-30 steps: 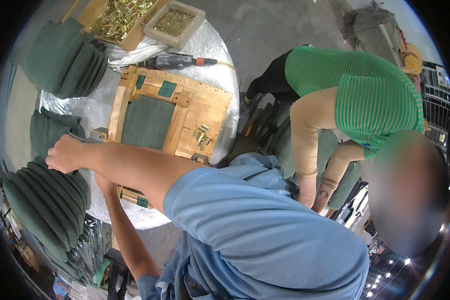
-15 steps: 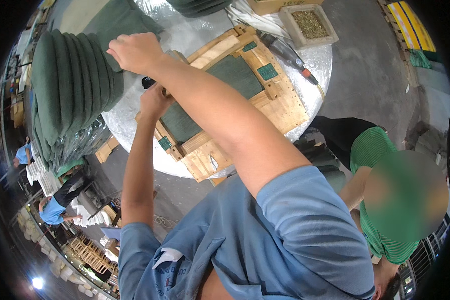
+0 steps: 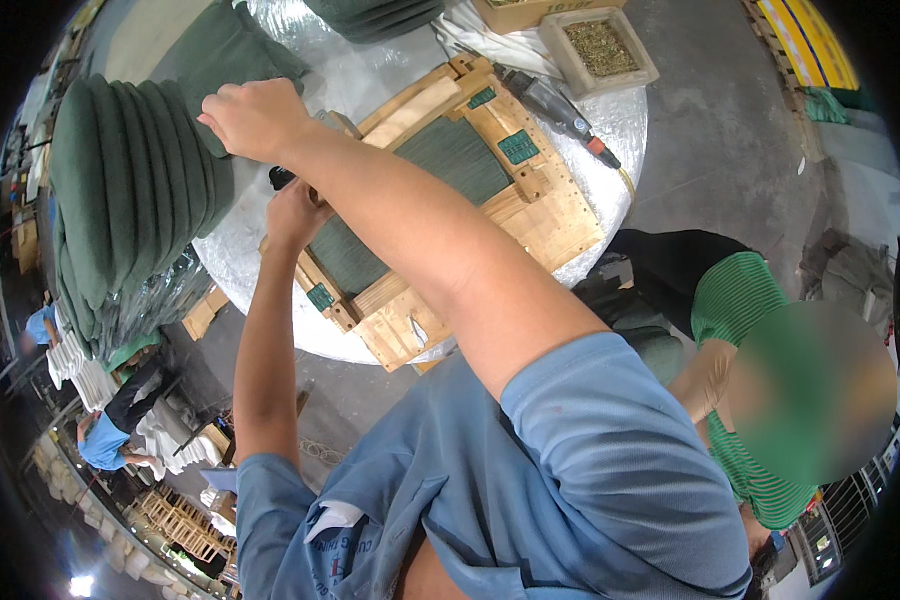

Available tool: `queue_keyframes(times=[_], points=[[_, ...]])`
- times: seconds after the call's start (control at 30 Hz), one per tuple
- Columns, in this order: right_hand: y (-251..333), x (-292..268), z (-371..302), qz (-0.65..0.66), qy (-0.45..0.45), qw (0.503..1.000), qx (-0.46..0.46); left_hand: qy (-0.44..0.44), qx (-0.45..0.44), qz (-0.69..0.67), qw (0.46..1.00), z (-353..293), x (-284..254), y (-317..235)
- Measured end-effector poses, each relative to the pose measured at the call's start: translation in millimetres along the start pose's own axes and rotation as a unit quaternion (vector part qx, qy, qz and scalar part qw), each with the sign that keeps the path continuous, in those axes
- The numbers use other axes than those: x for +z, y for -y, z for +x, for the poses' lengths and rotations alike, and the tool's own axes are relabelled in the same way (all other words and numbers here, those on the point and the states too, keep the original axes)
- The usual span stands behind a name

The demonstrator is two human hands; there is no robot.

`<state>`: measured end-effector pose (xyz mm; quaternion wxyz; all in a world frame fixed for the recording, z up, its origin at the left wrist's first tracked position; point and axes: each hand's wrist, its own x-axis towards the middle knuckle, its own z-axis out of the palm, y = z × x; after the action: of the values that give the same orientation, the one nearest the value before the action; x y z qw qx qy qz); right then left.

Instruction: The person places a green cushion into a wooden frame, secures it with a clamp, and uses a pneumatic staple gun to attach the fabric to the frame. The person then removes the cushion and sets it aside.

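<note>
On the left stood a pile of dark green pads [image 3: 135, 190]. They looked thick, soft and fuzzy, with round edges, packed close together. Behind them lay more green cloth [image 3: 232, 60].

Next came the right hand [image 3: 258, 120], high up beside the pile. Its fingers were curled in like a fist, and I could not tell if it held anything. Below it was a little black thing [image 3: 281, 178], too hidden to name. The left hand [image 3: 295, 213] was just beside it, bent inward, but its fingers were too covered to tell whether they gripped it.

Then, partly under the right arm, lay the green panel [image 3: 455, 160], inside a wooden frame [image 3: 410, 112]. It had fine lines and looked flat, light and a bit bendy, not slippery and not easy to break. Its edges seemed the best place to hold, but the wood closed them in. The frame looked hard, stiff and heavier; its outer bars seemed good to grab. Small green patches [image 3: 518, 147] sat on the wood.

Farther right lay a dark power tool [image 3: 560, 105] with a red ring, then a boxy tray [image 3: 600, 50] of tiny bits. The round table [image 3: 625, 125] had shiny, wrinkly wrap.
</note>
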<state>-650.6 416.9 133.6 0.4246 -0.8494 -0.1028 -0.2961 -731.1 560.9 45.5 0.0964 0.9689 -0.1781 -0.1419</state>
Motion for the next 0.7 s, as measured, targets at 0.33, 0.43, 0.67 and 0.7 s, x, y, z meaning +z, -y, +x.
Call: queue_keyframes(times=[0.33,0.43,0.67,0.7], points=[[-1,1,-1,-0.021,-0.014,1.000,-0.014,0.003,0.021,-0.002,1.000,-3,-8,-7],[2,2,-2,-0.032,-0.020,0.999,-0.014,-0.025,0.037,-0.001,0.999,-9,0,-1],[1,3,0,-0.020,-0.038,0.999,-0.023,-0.070,0.092,0.020,0.993,-9,1,-2],[2,2,0,-0.022,-0.029,0.999,-0.021,-0.069,0.082,0.015,0.994,-9,1,-2]])
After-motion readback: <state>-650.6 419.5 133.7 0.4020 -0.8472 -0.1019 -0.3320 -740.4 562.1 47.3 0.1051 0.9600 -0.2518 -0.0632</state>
